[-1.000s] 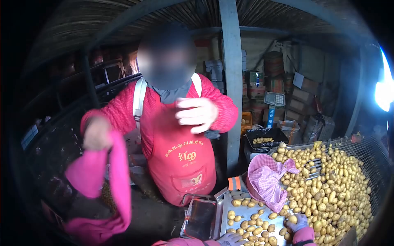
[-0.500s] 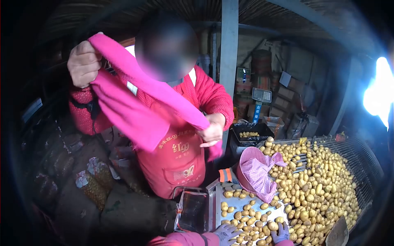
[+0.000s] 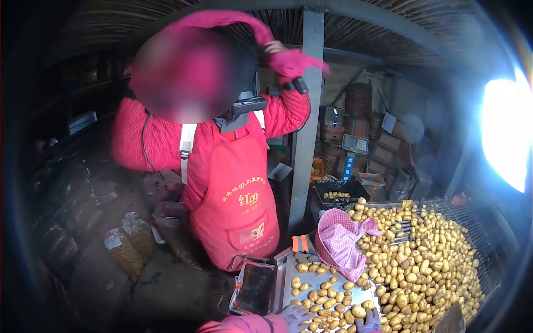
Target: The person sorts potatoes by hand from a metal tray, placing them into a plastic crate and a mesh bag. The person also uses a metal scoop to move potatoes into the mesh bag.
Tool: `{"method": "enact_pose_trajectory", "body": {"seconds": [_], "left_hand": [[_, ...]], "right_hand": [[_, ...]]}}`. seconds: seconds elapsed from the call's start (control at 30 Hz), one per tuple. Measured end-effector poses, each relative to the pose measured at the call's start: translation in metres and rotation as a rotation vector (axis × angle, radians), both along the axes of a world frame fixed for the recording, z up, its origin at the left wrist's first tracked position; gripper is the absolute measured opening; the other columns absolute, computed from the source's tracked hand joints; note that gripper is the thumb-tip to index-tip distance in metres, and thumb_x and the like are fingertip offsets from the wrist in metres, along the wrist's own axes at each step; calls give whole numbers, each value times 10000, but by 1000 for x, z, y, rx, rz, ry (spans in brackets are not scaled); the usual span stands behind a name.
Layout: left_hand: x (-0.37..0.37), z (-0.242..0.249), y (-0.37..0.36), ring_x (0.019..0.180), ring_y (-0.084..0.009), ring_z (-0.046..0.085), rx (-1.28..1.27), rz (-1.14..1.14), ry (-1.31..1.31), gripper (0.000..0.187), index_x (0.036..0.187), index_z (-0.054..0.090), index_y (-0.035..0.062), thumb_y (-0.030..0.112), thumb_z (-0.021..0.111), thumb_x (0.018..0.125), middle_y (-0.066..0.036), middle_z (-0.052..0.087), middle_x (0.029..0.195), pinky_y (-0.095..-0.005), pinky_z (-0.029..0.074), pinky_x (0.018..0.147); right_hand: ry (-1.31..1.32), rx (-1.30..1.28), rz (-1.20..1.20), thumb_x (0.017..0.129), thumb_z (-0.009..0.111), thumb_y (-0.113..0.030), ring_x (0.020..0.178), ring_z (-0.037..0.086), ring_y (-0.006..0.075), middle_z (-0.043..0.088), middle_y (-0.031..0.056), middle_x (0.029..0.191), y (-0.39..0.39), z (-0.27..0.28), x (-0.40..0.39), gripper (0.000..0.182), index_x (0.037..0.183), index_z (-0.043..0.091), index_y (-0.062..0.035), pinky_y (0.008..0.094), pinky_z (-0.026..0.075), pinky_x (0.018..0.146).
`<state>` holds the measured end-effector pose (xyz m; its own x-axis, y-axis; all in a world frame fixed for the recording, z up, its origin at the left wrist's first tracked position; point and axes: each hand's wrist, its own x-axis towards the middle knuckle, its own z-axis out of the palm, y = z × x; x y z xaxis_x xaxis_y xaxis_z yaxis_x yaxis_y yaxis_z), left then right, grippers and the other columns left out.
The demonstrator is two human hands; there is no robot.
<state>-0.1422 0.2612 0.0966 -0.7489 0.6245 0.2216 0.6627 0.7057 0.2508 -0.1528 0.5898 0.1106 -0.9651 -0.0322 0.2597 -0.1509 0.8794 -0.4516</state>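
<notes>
At the bottom of the head view, my left hand (image 3: 296, 318) in a grey-purple glove lies with fingers spread at the left edge of the potatoes (image 3: 327, 302) on the metal tray (image 3: 287, 283). My right hand (image 3: 368, 321), gloved alike, rests with fingers apart beside the potatoes at the tray's right side. Neither hand holds anything that shows. A pink checked cloth (image 3: 338, 241) lies at the tray's far end, next to a glove with an orange cuff (image 3: 303, 243).
Across from me stands a person in a red apron (image 3: 239, 205), lifting a pink cloth (image 3: 222, 19) overhead. A large potato heap (image 3: 427, 255) covers the rack at right. A black crate (image 3: 256, 286), a post (image 3: 307, 122), a scale (image 3: 355, 144) and sacks (image 3: 130, 244) surround the tray.
The other person has raised the pink cloth from chest height to above the head and stands more upright. The view has shifted slightly. My hands remain at the potatoes.
</notes>
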Motion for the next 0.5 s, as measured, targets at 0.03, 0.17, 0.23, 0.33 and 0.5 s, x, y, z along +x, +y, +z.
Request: {"method": "enact_pose_trajectory", "body": {"seconds": [0.03, 0.17, 0.23, 0.33, 0.5], "left_hand": [[1, -3, 0, 1064, -304, 513, 39, 15, 48, 495, 1251, 537, 139, 329, 607, 800, -117, 552, 1097, -461, 376, 941], [2, 1, 3, 1049, -298, 526, 79, 22, 22, 488, 1235, 541, 125, 308, 616, 790, -102, 562, 1091, -459, 394, 929], [3, 12, 5, 1000, -298, 551, 90, 23, -68, 474, 1217, 549, 119, 284, 623, 779, -100, 583, 1051, -451, 425, 883], [2, 7, 7, 944, -310, 571, 39, 59, -89, 468, 1210, 555, 114, 265, 628, 773, -109, 596, 1000, -446, 447, 836], [3, -14, 8, 1029, -282, 550, -78, 91, -40, 487, 1275, 499, 129, 304, 567, 826, -99, 590, 1072, -448, 408, 899]], "right_hand": [[1, -4, 6, 851, 633, -370, 1259, 430, 403, 449, 222, 1369, 1, 2, 1, 534, 1326, 507, -159, 452, 403, 1030], [-60, -39, -7, 848, 637, -365, 1264, 437, 385, 456, 215, 1368, -4, 12, 6, 542, 1336, 501, -171, 434, 402, 1038], [-85, -31, -29, 848, 637, -361, 1270, 434, 379, 452, 210, 1374, -3, 10, 5, 543, 1341, 498, -180, 428, 400, 1042], [-20, -44, 0, 848, 636, -357, 1277, 427, 379, 442, 203, 1388, 4, 0, 4, 540, 1348, 495, -206, 423, 396, 1048], [-78, -57, -33, 846, 628, -356, 1260, 450, 379, 410, 194, 1420, 4, -2, 2, 554, 1359, 479, -214, 417, 410, 1038]]}}
